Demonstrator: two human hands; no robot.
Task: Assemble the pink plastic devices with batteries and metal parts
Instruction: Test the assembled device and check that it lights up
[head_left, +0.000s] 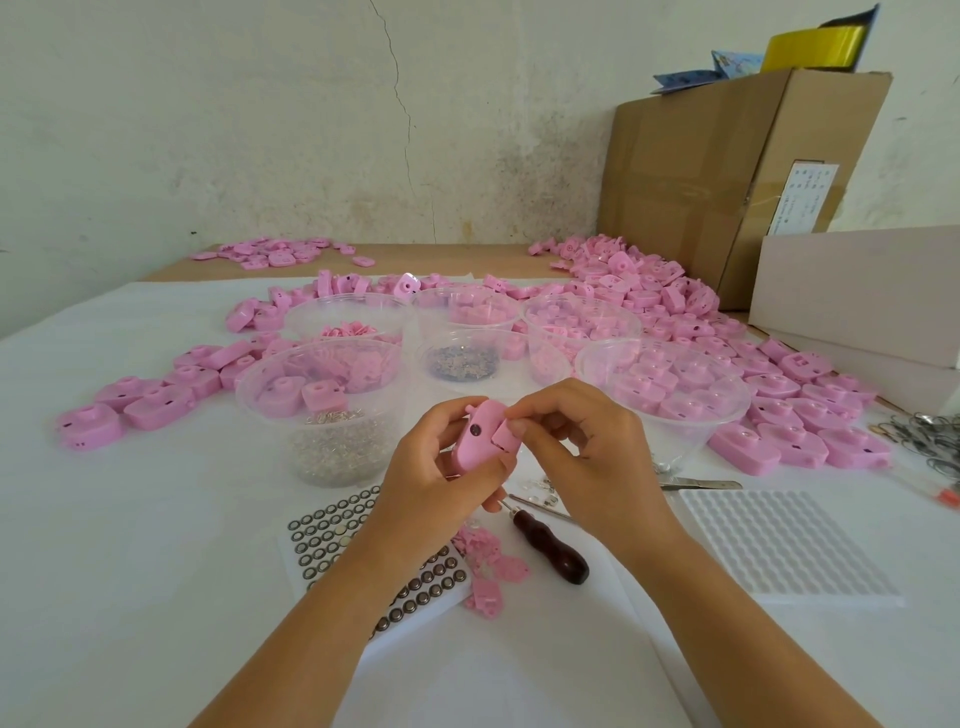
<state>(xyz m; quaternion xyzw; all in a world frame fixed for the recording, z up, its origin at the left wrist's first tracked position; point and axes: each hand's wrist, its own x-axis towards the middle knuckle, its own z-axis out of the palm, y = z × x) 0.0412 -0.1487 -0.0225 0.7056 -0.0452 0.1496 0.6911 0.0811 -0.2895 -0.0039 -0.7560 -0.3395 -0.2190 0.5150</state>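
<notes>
Pink plastic device (477, 439): oblong shell with a dark round hole, held above the near middle of the white-covered table (156, 545); long axis runs near-left to far-right.
Left hand (434, 470): fingers curled round the device's lower end, gripping from the left.
Right hand (576, 447): thumb and forefinger pinch a small pink square cover (505, 435) touching the device's right end.
Key relation: cover sits right of the shell, right hand nearer; probably needs pressing leftward to seat.
Round metal button batteries (415, 585): in a tray by the near edge, beside the left forearm.
Dark wooden-handled tool (550, 552): lying just nearer than the hands.
</notes>
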